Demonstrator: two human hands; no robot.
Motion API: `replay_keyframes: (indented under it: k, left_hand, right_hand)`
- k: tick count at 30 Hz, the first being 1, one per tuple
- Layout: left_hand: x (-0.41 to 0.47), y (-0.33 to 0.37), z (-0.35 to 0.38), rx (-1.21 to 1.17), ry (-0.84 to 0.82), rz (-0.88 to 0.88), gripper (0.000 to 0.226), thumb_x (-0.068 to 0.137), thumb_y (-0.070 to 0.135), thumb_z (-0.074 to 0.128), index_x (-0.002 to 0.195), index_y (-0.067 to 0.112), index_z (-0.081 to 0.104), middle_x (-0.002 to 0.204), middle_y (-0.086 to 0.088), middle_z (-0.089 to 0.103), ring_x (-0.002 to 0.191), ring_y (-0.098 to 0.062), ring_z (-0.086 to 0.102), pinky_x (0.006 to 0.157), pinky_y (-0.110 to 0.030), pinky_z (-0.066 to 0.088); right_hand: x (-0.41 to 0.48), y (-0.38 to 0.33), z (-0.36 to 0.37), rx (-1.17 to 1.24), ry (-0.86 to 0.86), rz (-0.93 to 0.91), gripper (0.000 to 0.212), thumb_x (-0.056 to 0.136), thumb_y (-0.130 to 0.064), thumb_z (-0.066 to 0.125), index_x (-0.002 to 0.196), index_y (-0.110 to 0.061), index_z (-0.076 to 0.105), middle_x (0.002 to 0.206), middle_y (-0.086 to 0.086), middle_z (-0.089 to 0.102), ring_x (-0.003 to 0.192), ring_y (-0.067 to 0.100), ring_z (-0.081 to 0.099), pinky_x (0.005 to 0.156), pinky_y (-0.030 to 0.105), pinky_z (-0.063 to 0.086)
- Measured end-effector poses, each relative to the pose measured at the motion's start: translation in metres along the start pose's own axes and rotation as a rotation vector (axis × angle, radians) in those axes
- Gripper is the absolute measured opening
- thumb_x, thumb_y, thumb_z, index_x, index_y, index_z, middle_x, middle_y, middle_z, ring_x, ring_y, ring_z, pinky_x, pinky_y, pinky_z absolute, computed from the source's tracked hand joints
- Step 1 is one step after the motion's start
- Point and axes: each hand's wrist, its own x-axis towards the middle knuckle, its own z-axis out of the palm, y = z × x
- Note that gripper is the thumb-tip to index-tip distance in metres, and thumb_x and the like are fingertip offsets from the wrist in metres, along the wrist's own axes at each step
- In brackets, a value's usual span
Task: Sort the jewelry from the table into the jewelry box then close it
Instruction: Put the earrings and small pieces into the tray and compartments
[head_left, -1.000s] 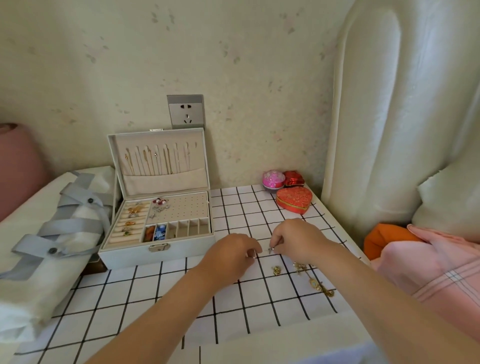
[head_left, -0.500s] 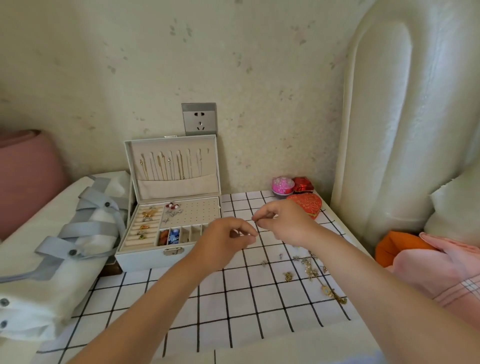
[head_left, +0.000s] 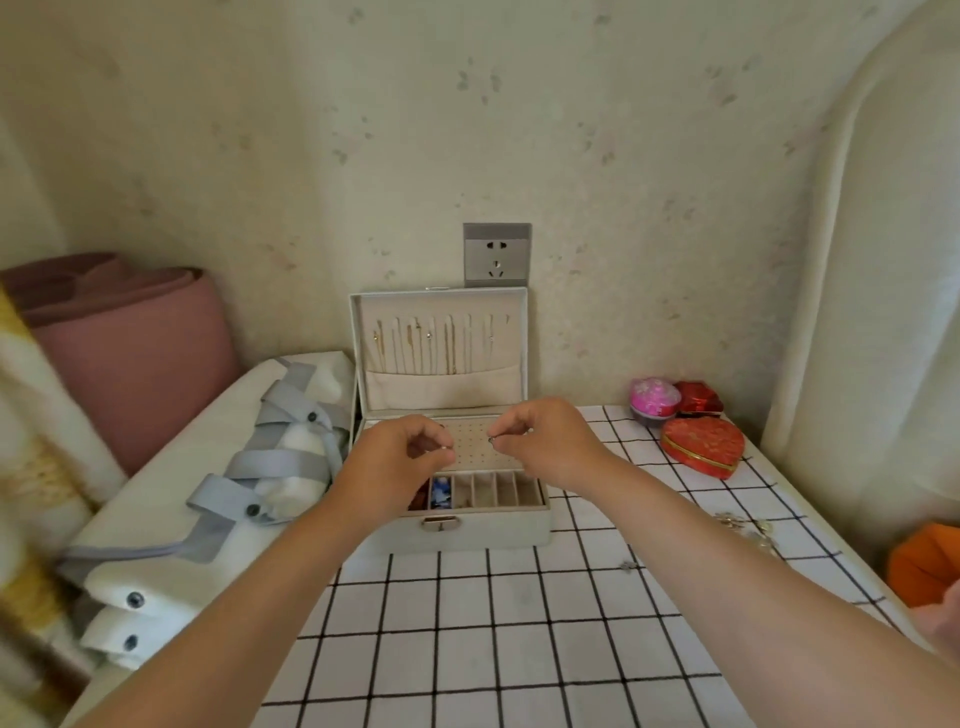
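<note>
The grey jewelry box stands open on the checked table, its lid upright with thin necklaces hanging inside. Both hands hover over its perforated earring panel. My right hand pinches a small silver earring between thumb and forefinger. My left hand has its fingers curled and pinches something small and shiny, too tiny to name. It hides the box's left ring rolls. Loose gold jewelry lies on the table at the right, and one small piece sits nearer the middle.
A red heart-shaped box, a pink round box and a small red box sit at the table's back right. A white bag with grey straps lies left of the jewelry box. A wall socket is behind it.
Both hands rose from the loose jewelry on the table and moved left and back until they are over the open box, carrying the small pieces. The camera turned left with them.
</note>
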Motion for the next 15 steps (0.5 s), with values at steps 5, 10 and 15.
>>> replay_keyframes:
  k: [5, 10, 15]
  left_hand:
    - [0.006, -0.010, -0.006, 0.107, 0.013, 0.019, 0.008, 0.083, 0.022, 0.078, 0.082, 0.027, 0.072, 0.091, 0.015, 0.069, 0.077, -0.006, 0.063, 0.069, -0.006, 0.044]
    - [0.012, -0.014, -0.020, -0.057, 0.034, -0.017, 0.009, 0.084, 0.022, 0.076, 0.083, 0.031, 0.075, 0.077, 0.016, 0.072, 0.072, -0.001, 0.064, 0.071, -0.013, 0.050]
    - [0.014, -0.020, -0.030, -0.177, 0.052, -0.087, 0.011, 0.087, 0.023, 0.073, 0.085, 0.033, 0.075, 0.068, 0.017, 0.069, 0.065, 0.000, 0.060, 0.068, -0.018, 0.054]
  right_hand:
    - [0.018, -0.005, 0.025, -0.060, -0.013, -0.013, 0.012, 0.089, -0.014, 0.071, 0.088, -0.025, 0.076, 0.086, -0.013, 0.072, 0.084, -0.003, 0.065, 0.072, 0.008, 0.045]
    - [0.032, -0.001, 0.041, -0.202, -0.020, 0.009, 0.011, 0.088, -0.025, 0.070, 0.092, -0.035, 0.072, 0.093, -0.014, 0.070, 0.090, 0.003, 0.065, 0.085, 0.029, 0.054]
    - [0.035, -0.001, 0.044, -0.317, 0.004, 0.030, 0.015, 0.091, -0.028, 0.068, 0.104, -0.034, 0.071, 0.102, -0.015, 0.067, 0.094, 0.004, 0.061, 0.082, 0.025, 0.049]
